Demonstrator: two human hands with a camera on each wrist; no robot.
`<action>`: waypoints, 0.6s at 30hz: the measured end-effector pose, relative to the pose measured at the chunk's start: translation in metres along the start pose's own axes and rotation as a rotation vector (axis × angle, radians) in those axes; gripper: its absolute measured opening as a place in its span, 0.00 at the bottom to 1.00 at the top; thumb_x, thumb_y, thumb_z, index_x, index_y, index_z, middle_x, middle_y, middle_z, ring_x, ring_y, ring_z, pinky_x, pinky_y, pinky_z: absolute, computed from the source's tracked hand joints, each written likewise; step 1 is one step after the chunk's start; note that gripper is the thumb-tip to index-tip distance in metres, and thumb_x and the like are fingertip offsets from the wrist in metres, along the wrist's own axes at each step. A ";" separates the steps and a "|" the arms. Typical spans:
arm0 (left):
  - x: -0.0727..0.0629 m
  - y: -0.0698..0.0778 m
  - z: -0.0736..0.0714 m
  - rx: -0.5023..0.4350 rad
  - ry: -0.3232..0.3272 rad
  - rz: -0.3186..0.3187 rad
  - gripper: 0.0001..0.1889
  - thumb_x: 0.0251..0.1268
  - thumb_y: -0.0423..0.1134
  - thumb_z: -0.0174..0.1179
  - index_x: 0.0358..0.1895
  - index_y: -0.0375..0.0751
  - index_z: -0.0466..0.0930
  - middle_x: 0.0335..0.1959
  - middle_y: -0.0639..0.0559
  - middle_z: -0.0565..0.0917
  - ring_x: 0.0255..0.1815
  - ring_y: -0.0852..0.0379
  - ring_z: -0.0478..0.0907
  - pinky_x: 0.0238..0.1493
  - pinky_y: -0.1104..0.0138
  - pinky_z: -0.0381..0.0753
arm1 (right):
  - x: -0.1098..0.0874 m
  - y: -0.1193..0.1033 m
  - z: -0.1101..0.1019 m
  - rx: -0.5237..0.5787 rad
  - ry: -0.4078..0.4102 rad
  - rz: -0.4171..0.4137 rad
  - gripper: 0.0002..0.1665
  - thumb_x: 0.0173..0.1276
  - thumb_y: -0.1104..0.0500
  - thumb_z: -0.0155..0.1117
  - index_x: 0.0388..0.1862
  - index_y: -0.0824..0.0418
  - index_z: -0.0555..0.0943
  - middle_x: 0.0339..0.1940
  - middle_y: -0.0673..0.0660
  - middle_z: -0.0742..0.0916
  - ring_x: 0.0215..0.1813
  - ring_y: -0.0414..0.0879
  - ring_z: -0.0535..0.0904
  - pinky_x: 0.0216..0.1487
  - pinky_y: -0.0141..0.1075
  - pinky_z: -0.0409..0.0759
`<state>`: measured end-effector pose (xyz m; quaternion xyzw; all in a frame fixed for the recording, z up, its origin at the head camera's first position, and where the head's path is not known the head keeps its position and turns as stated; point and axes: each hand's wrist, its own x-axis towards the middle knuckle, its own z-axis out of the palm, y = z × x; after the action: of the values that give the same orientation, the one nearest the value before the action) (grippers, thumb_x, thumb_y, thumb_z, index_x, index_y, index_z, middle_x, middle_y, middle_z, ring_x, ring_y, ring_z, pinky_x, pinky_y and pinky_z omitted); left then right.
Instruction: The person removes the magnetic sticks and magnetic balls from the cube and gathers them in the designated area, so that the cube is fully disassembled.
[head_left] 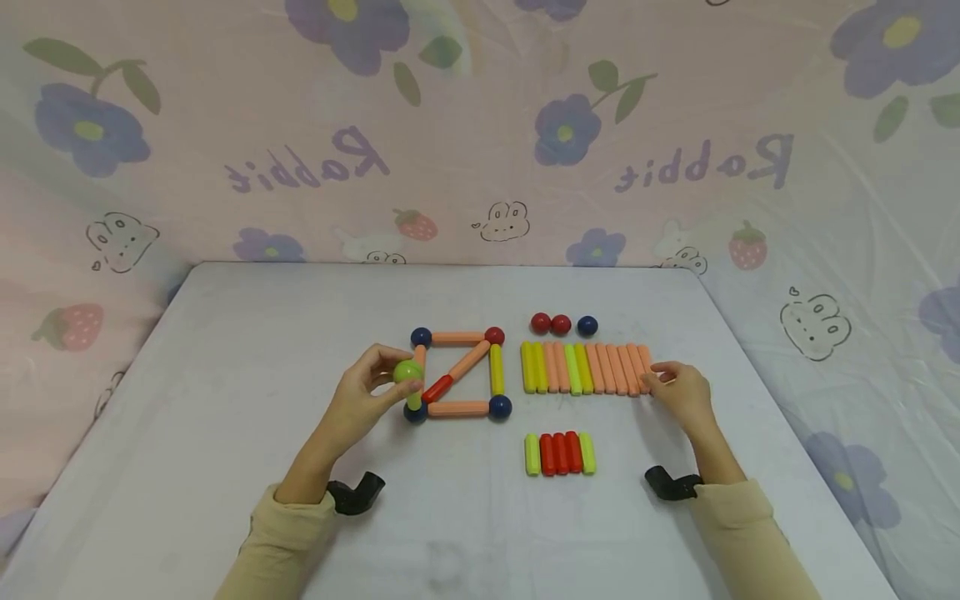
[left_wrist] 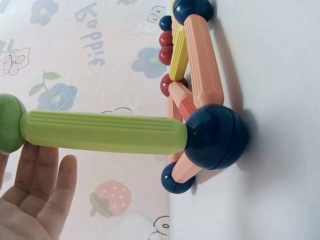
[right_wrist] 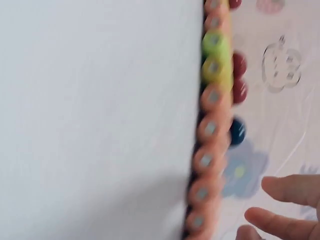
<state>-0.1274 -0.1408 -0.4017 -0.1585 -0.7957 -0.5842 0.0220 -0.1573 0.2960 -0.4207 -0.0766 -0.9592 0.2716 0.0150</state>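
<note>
My left hand (head_left: 367,392) pinches a green ball (head_left: 408,372) on top of an upright green stick (left_wrist: 105,132). The foot of that stick meets a dark blue ball (left_wrist: 217,136) at the near left corner of a flat frame of sticks and balls. An orange stick (head_left: 459,409) forms the frame's near side, while a red stick (head_left: 437,388) and an orange one run diagonally across it. At the right end of a long stick row, my right hand (head_left: 684,396) has its thumb and finger at the lower part of the last orange stick (head_left: 642,358).
Two red balls (head_left: 541,323) and a blue ball (head_left: 587,326) lie behind the row, which also has yellow sticks (head_left: 529,367). Closer to me is a short row of red sticks (head_left: 560,454) with green ones at its ends. A patterned cloth (head_left: 480,125) hangs behind the table.
</note>
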 end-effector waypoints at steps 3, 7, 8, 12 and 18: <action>0.000 -0.001 -0.001 0.007 -0.012 0.005 0.19 0.61 0.34 0.65 0.53 0.33 0.72 0.49 0.42 0.77 0.47 0.71 0.73 0.55 0.84 0.74 | -0.011 -0.021 0.004 0.036 0.028 -0.098 0.20 0.67 0.60 0.61 0.50 0.77 0.79 0.38 0.72 0.83 0.39 0.60 0.80 0.31 0.30 0.73; 0.000 -0.001 -0.004 0.014 -0.040 -0.012 0.22 0.61 0.36 0.66 0.56 0.34 0.71 0.52 0.43 0.77 0.49 0.72 0.73 0.56 0.84 0.73 | -0.023 -0.050 0.014 0.087 0.013 -0.187 0.17 0.66 0.62 0.64 0.48 0.74 0.80 0.33 0.65 0.83 0.36 0.50 0.77 0.29 0.24 0.71; 0.000 -0.001 -0.005 0.019 -0.047 -0.017 0.23 0.60 0.36 0.66 0.56 0.35 0.71 0.52 0.43 0.78 0.50 0.72 0.73 0.57 0.84 0.73 | -0.025 -0.058 0.017 0.100 0.006 -0.207 0.17 0.65 0.62 0.64 0.48 0.73 0.80 0.33 0.64 0.83 0.36 0.49 0.76 0.30 0.23 0.71; -0.001 -0.002 -0.008 0.055 -0.071 -0.036 0.26 0.59 0.38 0.67 0.59 0.39 0.71 0.54 0.45 0.79 0.54 0.69 0.75 0.60 0.78 0.75 | -0.037 -0.084 0.031 0.158 -0.017 -0.310 0.15 0.63 0.63 0.67 0.46 0.71 0.82 0.31 0.61 0.84 0.35 0.47 0.77 0.32 0.21 0.74; -0.001 -0.005 -0.010 0.061 -0.108 -0.064 0.29 0.57 0.36 0.69 0.62 0.41 0.70 0.55 0.44 0.79 0.59 0.47 0.77 0.65 0.50 0.75 | -0.050 -0.121 0.056 0.269 -0.088 -0.464 0.14 0.63 0.63 0.67 0.46 0.67 0.82 0.32 0.57 0.84 0.36 0.42 0.77 0.34 0.23 0.77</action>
<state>-0.1296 -0.1522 -0.4035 -0.1635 -0.8179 -0.5505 -0.0349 -0.1283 0.1578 -0.4044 0.1597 -0.9063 0.3887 0.0452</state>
